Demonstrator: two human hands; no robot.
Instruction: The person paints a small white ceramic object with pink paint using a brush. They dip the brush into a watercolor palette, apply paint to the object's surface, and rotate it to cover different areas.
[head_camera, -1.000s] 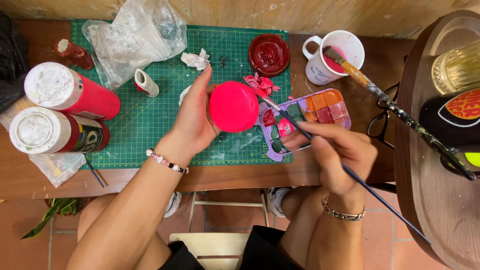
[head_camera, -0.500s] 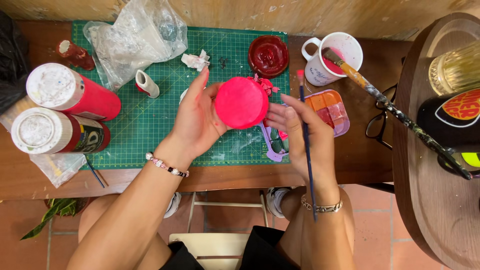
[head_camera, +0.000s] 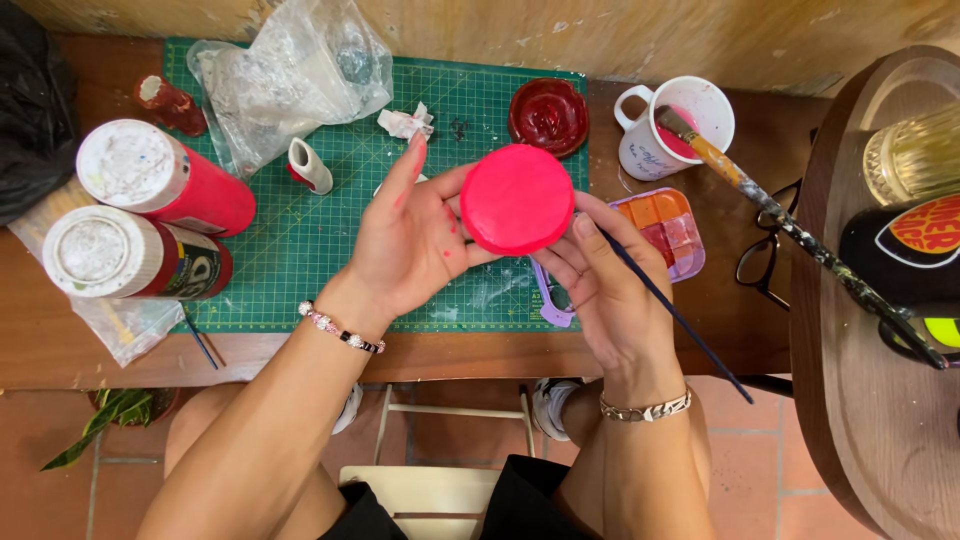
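A round object painted bright pink (head_camera: 517, 198) is held up over the green cutting mat (head_camera: 330, 230). My left hand (head_camera: 410, 240) cups it from the left, with pink smears on the palm. My right hand (head_camera: 605, 290) supports it from below right and also grips a thin dark-handled brush (head_camera: 680, 320), whose handle points down to the right. Under my right hand lies a lilac paint palette (head_camera: 672, 230) with red and orange wells.
A white mug (head_camera: 676, 128) with pink water and a large brush stands at the back right, next to a dark red lid (head_camera: 548, 116). Two big red paint bottles (head_camera: 160, 190) lie at the left. A plastic bag (head_camera: 290, 70), glasses (head_camera: 765, 255) and a wooden side table (head_camera: 880, 330) surround the mat.
My right hand left the palette, swung the brush upright, then came under the pink object; the brush handle now points down-right. The pink object moved slightly right and faces the camera.
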